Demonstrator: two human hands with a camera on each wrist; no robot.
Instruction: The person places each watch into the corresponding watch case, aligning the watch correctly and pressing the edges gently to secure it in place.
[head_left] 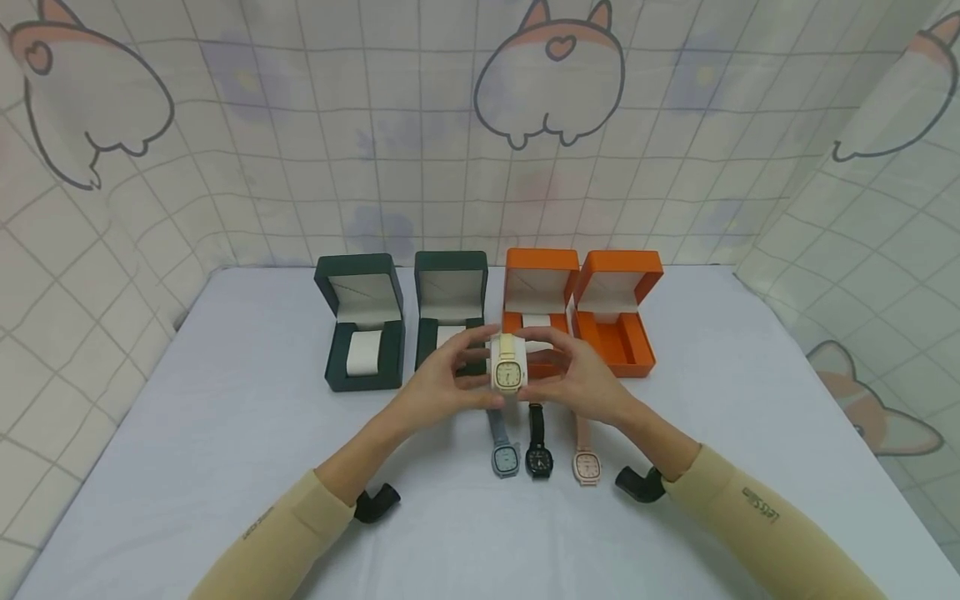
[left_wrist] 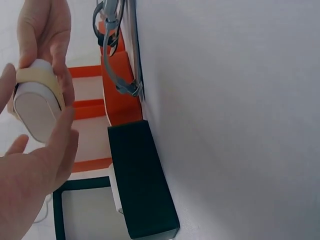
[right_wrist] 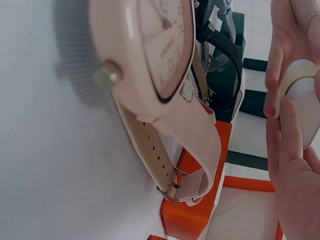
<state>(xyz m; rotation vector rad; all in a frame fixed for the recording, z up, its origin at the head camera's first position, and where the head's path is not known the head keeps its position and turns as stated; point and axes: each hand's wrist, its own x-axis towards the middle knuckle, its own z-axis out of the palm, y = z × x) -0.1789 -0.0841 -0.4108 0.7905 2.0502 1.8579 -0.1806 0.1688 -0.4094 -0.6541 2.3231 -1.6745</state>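
In the head view a yellow-strapped watch (head_left: 507,373) is wrapped round a white cushion (head_left: 494,354), raised above the table. My left hand (head_left: 459,372) holds its left side and my right hand (head_left: 570,375) its right side, thumbs below and fingers above. The left wrist view shows the cushion's pale flat end (left_wrist: 37,117) between both hands. Below them on the table lie a blue-grey watch (head_left: 506,458), a black watch (head_left: 538,458) and a pink watch (head_left: 587,465). The pink watch (right_wrist: 155,45) fills much of the right wrist view.
Behind the hands stand two dark green boxes (head_left: 365,287) and two orange boxes (head_left: 617,265), lids up. The left green box holds a white cushion (head_left: 364,353); the rightmost orange box has no cushion in it. Patterned cloth (head_left: 420,167) hangs at the back and sides.
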